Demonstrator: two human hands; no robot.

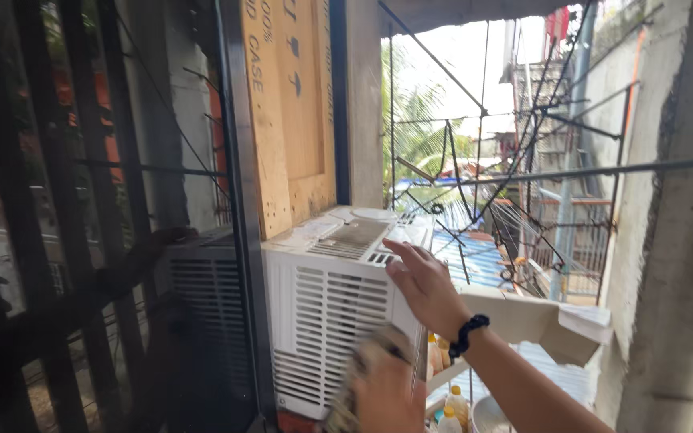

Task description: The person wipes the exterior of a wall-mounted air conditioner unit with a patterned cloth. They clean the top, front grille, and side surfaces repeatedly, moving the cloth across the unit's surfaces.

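Note:
A white window air conditioner (326, 297) sits in an opening, its louvred side facing me. My right hand (423, 285), with a black band on the wrist, lies flat on the unit's top right corner, fingers stretched out and holding nothing. My left hand (391, 393) comes up from the bottom edge, blurred. It is closed on a brownish cloth (362, 365) held against the lower right of the louvres. A dark arm shape (134, 265) shows in the tinted pane on the left, reaching toward the unit. I cannot tell whether it is a reflection.
A plywood board (286, 112) fills the opening above the unit. Dark metal bars (114, 160) and a frame post (242, 208) stand at the left. A cardboard flap (535, 317) juts out right of the unit, above bottles (443, 353) and a bowl (491, 417). A concrete wall (675, 265) closes the right.

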